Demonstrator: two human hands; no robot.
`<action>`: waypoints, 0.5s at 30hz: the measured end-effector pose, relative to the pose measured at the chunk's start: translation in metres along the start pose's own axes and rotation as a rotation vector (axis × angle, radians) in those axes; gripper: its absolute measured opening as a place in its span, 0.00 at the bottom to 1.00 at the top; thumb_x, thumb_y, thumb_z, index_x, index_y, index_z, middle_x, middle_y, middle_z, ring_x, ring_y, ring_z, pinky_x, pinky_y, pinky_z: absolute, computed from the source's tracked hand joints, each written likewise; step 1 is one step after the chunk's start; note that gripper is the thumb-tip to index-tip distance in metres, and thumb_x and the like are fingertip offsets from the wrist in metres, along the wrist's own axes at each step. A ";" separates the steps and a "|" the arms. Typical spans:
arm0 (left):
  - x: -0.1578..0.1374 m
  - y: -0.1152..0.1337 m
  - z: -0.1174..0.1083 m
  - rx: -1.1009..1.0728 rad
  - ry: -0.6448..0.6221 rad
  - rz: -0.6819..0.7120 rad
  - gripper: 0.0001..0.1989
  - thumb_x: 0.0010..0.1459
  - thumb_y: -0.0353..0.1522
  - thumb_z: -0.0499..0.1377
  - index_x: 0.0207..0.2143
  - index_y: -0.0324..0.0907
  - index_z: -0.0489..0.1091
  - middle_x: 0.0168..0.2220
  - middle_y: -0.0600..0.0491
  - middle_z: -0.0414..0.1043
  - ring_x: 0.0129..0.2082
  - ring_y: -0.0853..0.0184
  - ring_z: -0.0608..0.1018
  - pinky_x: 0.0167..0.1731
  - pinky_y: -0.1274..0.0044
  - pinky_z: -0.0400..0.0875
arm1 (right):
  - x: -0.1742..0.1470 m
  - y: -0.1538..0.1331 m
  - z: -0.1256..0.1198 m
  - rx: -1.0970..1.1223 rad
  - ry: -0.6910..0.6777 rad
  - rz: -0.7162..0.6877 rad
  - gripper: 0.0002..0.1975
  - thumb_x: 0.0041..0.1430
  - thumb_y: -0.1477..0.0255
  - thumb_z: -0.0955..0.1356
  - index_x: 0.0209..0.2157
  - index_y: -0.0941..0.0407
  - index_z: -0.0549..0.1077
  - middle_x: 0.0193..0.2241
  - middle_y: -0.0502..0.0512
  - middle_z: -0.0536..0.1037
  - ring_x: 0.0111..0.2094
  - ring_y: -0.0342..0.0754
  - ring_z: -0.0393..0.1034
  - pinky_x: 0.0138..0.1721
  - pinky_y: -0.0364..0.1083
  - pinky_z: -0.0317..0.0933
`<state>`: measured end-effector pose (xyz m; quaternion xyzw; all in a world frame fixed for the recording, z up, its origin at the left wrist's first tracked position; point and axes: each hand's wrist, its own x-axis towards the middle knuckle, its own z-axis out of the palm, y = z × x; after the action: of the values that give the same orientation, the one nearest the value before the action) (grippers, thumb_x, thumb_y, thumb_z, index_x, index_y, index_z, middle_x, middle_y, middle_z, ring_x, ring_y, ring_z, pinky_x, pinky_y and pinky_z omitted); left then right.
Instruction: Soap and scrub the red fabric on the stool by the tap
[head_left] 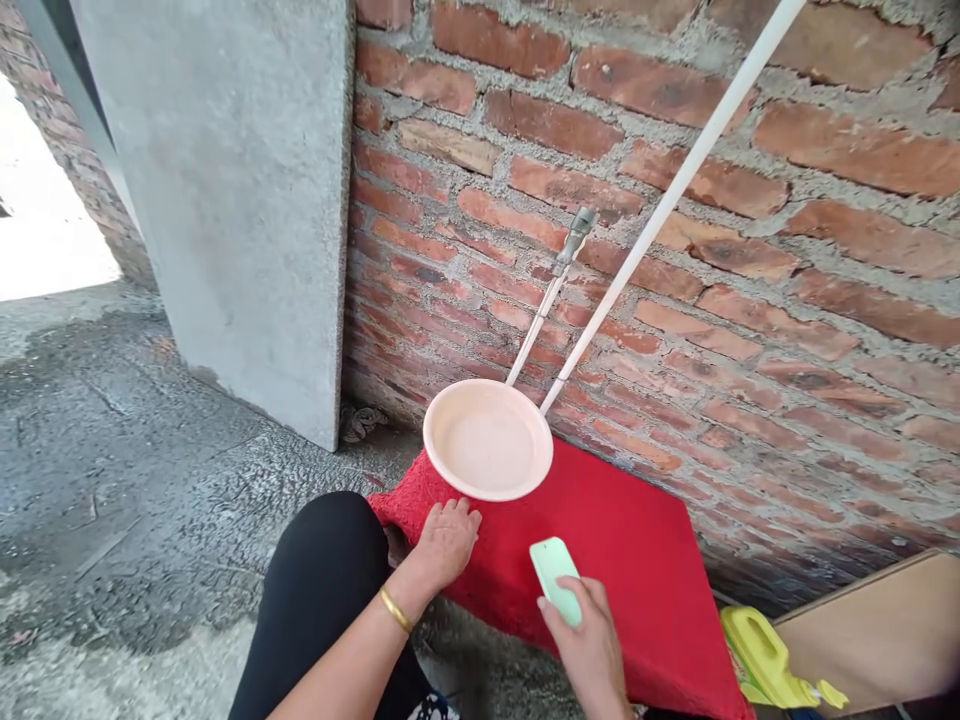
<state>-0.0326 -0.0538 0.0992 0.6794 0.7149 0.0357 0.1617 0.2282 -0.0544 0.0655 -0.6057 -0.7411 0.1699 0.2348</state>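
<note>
A pale pink basin (489, 440) stands at the back left of the red cloth-covered table (630, 540). My left hand (448, 540), with a gold bangle on its wrist, rests at the cloth's near left edge, fingers stretched out just short of the basin's rim and holding nothing. To the right, a mint-green rounded oblong (553, 570) with a small dark mark near its far end is gripped by my right hand (592, 640). The thumb lies along one side and the fingers on the other. Its underside is hidden, so its exact kind is unclear.
Behind the table rises a brick wall (675, 330) with a white pipe (667, 210) and a thinner pipe with a grey fitting (576, 238). A grey slab (232, 200) leans at left. A yellow jug (765, 655) and a cardboard piece (885, 630) are low right. Wet-looking floor (187, 470) lies left.
</note>
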 end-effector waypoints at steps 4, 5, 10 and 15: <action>0.002 0.001 -0.002 0.017 -0.009 -0.005 0.13 0.63 0.30 0.52 0.48 0.41 0.72 0.50 0.41 0.73 0.52 0.54 0.74 0.52 0.62 0.66 | 0.011 -0.034 0.023 -0.014 -0.046 -0.149 0.13 0.55 0.60 0.67 0.40 0.48 0.77 0.40 0.53 0.74 0.42 0.51 0.73 0.46 0.48 0.67; 0.003 0.001 -0.001 0.019 -0.009 -0.005 0.14 0.63 0.31 0.53 0.48 0.41 0.71 0.50 0.41 0.73 0.52 0.54 0.74 0.52 0.62 0.66 | 0.013 -0.031 0.022 -0.038 -0.030 -0.146 0.13 0.55 0.60 0.67 0.40 0.49 0.77 0.40 0.54 0.74 0.42 0.52 0.73 0.46 0.49 0.67; 0.003 0.001 0.003 0.003 -0.007 0.006 0.14 0.62 0.32 0.54 0.50 0.42 0.71 0.50 0.41 0.72 0.52 0.53 0.73 0.53 0.61 0.65 | 0.014 0.023 -0.012 -0.162 0.116 0.064 0.20 0.53 0.52 0.66 0.41 0.49 0.77 0.39 0.56 0.73 0.41 0.56 0.73 0.42 0.53 0.68; 0.002 0.006 0.000 -0.004 -0.010 0.038 0.14 0.63 0.32 0.52 0.49 0.41 0.71 0.50 0.42 0.73 0.52 0.54 0.74 0.52 0.62 0.65 | 0.003 0.012 -0.006 -0.074 0.059 0.025 0.19 0.54 0.51 0.67 0.41 0.49 0.76 0.41 0.55 0.73 0.42 0.53 0.73 0.44 0.50 0.68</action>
<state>-0.0267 -0.0518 0.1000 0.6925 0.7011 0.0368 0.1659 0.2409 -0.0490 0.0639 -0.6280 -0.7319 0.1276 0.2318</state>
